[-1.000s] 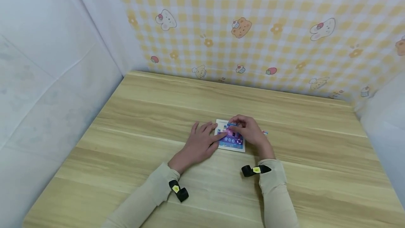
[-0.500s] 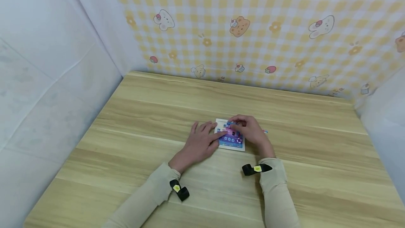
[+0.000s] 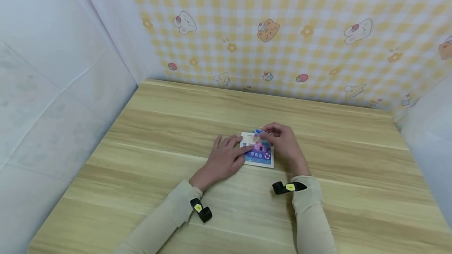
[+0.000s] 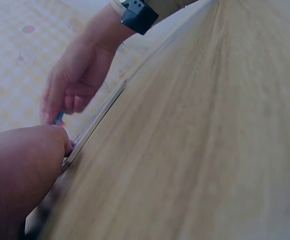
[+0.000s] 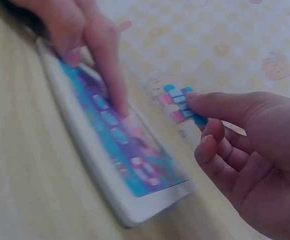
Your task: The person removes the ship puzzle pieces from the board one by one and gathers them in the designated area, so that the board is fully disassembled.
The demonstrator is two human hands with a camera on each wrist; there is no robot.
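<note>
A small jigsaw puzzle (image 3: 257, 156) in a white-edged tray (image 5: 120, 210) lies on the table, its picture in purple, pink and blue. My left hand (image 3: 222, 160) rests at the tray's left side, fingers spread, with the index finger stretched over the picture. Between thumb and fingers, my right hand (image 3: 282, 140) pinches a blue and pink jigsaw piece (image 5: 180, 105). The right wrist view shows this piece held above the tray, apart from it. In the left wrist view, the left hand (image 4: 25, 170) hides most of the tray.
The wood-grain table (image 3: 169, 128) reaches around the tray on all sides. Behind it hangs a yellow checked curtain (image 3: 247, 50) with cartoon prints. White cloth (image 3: 70, 81) stands along the left edge. A black wrist camera (image 3: 289, 187) sits on the right sleeve.
My right hand has lifted the jigsaw piece off the puzzle and moved slightly back and to the right, uncovering a pale patch of the tray. The left hand stays in place.
</note>
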